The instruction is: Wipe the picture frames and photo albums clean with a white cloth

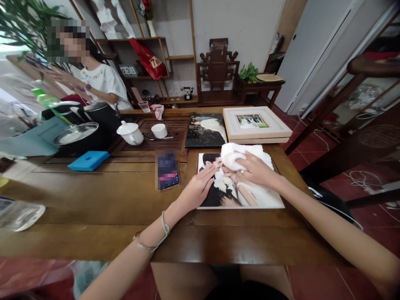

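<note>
A wedding photo panel [223,193] lies flat near the table's front edge, showing a couple with a white bouquet. My left hand [198,187] rests on the panel's left side, its fingers stretched out flat. Bunched under my right hand [254,166] is a white cloth [231,154], which my fingers grip against the panel's upper part. Part of the cloth spreads over the top right corner and hides it. Just behind the panel lie a dark photo album [206,129] and a light wooden picture frame [231,125].
Left of the panel lies a phone [170,181]. Beyond it stand a white lidded bowl [131,133], a white cup [159,131], a pan [78,135] and a blue block [89,161]. A seated person [106,83] holds a phone at the back left. A wooden chair [331,150] stands at right.
</note>
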A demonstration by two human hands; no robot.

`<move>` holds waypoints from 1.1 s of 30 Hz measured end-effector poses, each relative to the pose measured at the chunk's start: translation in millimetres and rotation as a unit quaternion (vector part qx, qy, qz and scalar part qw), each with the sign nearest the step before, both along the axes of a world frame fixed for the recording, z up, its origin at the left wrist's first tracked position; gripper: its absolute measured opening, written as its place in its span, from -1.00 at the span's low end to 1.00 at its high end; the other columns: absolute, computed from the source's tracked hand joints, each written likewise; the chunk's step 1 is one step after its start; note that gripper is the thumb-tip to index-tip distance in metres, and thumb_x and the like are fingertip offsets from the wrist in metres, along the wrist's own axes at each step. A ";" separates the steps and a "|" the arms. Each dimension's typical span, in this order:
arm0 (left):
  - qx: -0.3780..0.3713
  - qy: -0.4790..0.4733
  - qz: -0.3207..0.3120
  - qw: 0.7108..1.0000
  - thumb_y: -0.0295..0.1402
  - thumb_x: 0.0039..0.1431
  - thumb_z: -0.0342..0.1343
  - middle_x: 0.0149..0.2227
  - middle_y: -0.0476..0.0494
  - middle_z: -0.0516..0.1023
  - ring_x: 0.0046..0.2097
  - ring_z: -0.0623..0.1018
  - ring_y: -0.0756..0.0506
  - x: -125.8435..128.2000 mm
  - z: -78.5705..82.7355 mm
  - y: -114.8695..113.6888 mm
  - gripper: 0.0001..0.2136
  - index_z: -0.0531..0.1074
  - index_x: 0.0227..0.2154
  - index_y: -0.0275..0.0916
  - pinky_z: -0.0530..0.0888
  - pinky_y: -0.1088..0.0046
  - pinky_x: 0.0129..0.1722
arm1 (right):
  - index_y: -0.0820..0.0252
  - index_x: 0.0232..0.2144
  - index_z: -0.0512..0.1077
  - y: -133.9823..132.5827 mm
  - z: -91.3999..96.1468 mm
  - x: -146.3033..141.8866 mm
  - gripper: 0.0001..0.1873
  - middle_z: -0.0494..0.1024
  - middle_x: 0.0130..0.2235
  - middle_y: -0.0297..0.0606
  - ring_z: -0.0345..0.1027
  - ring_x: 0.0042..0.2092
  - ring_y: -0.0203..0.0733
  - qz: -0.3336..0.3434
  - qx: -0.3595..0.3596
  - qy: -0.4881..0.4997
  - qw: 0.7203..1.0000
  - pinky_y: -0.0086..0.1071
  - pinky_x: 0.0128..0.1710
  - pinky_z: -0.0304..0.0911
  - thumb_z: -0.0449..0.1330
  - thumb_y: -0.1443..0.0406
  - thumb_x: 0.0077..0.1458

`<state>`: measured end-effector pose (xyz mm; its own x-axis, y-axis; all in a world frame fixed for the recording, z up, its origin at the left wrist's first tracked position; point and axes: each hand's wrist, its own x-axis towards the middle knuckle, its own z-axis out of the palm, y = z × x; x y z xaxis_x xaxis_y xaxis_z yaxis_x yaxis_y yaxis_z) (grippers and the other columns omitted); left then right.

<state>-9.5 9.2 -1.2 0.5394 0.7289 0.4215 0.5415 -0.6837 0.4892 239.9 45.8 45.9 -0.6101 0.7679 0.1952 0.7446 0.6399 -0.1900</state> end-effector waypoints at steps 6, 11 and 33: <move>0.000 0.000 0.005 1.000 -0.46 0.38 -0.15 0.29 -0.33 0.28 0.35 0.20 -0.19 0.1 -2.0 0.6 -0.61 0.28 0.21 -0.34 0.24 0.07 0.32 | 0.24 -0.16 0.52 -23.9 -0.9 -7.8 -0.51 0.33 0.26 -0.04 -0.02 0.35 0.17 0.043 -0.001 -0.036 0.998 0.21 0.27 -0.08 0.05 0.55 -0.16; 0.002 -0.002 0.007 1.000 -0.47 0.37 -0.14 0.27 -0.33 0.31 0.34 0.23 -0.19 -0.1 -1.8 0.9 -0.62 0.32 0.19 -0.32 0.27 0.08 0.31 | 0.21 -0.24 0.57 -104.6 13.4 -5.4 -0.51 0.26 0.29 -0.05 -0.12 0.38 0.17 0.134 -0.097 -0.042 0.985 0.21 0.32 -0.19 0.06 0.54 -0.26; -0.014 -0.006 0.015 1.000 -0.48 0.35 -0.11 0.29 -0.32 0.28 0.35 0.22 -0.19 0.2 0.1 -0.4 -0.55 0.16 0.28 -0.28 0.26 0.09 0.32 | 0.23 -0.16 0.54 -5.6 -2.8 -8.3 -0.54 0.47 0.13 0.01 0.13 0.29 0.18 0.026 0.004 -0.008 1.000 0.19 0.26 -0.01 0.10 0.52 -0.14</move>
<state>-9.3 8.7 -1.1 0.5123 0.7563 0.4069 0.5561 -0.6532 0.5139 231.5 40.2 43.1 -0.6520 0.7338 0.1909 0.7137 0.6790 -0.1722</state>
